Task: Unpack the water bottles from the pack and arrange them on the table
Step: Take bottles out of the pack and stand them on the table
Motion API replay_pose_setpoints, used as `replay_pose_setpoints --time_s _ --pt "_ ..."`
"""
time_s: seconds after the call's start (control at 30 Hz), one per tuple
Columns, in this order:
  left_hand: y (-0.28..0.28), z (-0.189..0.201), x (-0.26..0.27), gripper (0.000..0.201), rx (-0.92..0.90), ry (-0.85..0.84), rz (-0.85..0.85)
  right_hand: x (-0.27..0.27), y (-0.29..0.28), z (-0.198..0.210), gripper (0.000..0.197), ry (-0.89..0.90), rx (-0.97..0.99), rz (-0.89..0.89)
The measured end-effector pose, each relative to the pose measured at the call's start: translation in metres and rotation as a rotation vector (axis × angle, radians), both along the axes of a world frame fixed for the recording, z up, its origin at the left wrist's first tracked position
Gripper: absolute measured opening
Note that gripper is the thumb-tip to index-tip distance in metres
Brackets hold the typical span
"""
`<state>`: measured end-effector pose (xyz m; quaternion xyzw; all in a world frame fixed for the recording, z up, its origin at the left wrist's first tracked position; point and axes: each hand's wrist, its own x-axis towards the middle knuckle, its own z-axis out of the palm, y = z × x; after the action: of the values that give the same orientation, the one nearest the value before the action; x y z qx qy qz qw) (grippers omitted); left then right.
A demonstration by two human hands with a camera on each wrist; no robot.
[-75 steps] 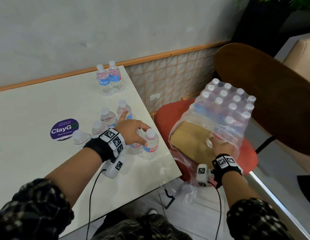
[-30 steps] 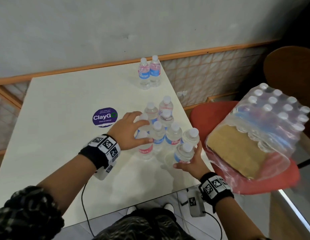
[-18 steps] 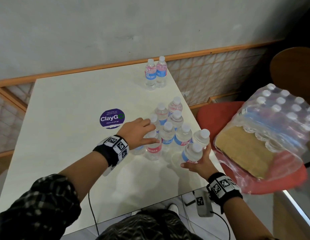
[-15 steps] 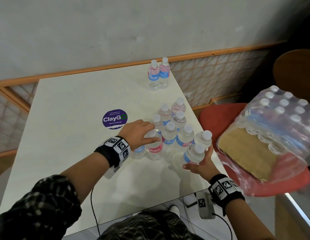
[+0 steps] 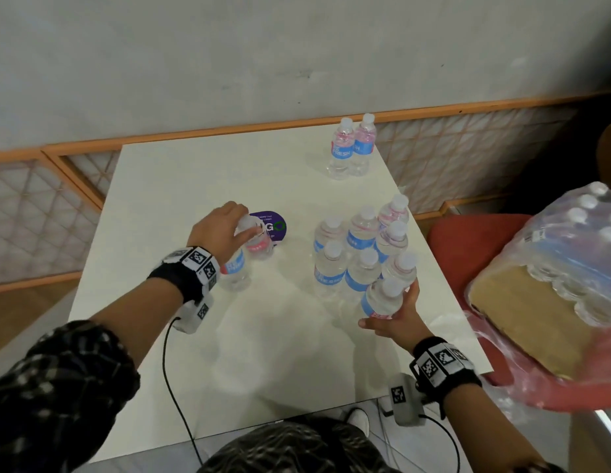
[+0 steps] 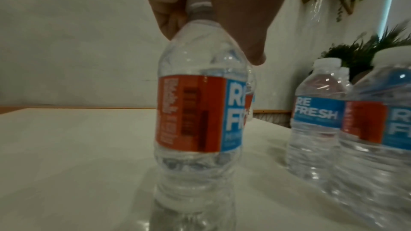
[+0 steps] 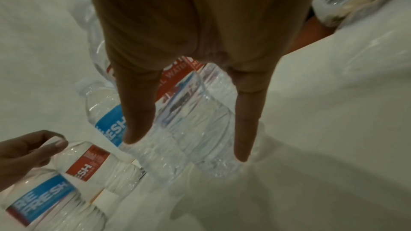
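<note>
On the white table (image 5: 195, 179), my left hand (image 5: 234, 227) grips two small water bottles (image 5: 259, 244) by their tops, beside the purple sticker (image 5: 277, 224). In the left wrist view the fingers (image 6: 169, 13) curl round the cap of the nearer bottle (image 6: 198, 111), which stands on the table. My right hand (image 5: 390, 306) holds one bottle (image 5: 381, 300) at the front of a cluster of several upright bottles (image 5: 362, 247); its fingers (image 7: 138, 104) lie along the bottle's (image 7: 195, 111) body. The plastic-wrapped pack (image 5: 567, 254) lies on a red chair (image 5: 468, 240) to the right.
Two more bottles (image 5: 352, 148) stand at the table's far right corner by the wall. The table's right edge runs close to the cluster and the chair. Cables hang from both wristbands below the near edge.
My left hand has carried two bottles left, away from the cluster, to the purple sticker. My right hand stays on the front bottle of the cluster.
</note>
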<state>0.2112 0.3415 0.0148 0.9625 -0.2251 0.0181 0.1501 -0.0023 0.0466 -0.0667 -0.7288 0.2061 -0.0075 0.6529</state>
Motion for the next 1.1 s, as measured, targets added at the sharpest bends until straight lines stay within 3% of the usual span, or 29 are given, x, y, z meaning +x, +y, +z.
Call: replay_pose_setpoints --time_s 0.4,0.6,0.87,1.0,1.1 --pt "0.025 -0.004 0.032 0.039 0.001 -0.03 0.171 0.051 0.068 -0.008 0.121 -0.046 -0.053 0.045" --pt "0.028 -0.009 0.03 0.045 -0.053 -0.013 0.23 0.076 0.1 -0.014 0.145 -0.026 -0.115 -0.005" --pt "0.036 -0.015 0.038 0.05 -0.239 0.071 0.162 0.109 0.138 -0.012 0.143 -0.038 -0.106 -0.068" --pt "0.039 -0.013 0.034 0.058 -0.299 0.131 0.182 0.125 0.153 -0.008 0.148 0.006 -0.116 -0.02" --pt "0.038 -0.012 0.033 0.051 -0.348 0.179 0.168 0.137 0.164 -0.008 0.149 0.071 -0.11 0.044"
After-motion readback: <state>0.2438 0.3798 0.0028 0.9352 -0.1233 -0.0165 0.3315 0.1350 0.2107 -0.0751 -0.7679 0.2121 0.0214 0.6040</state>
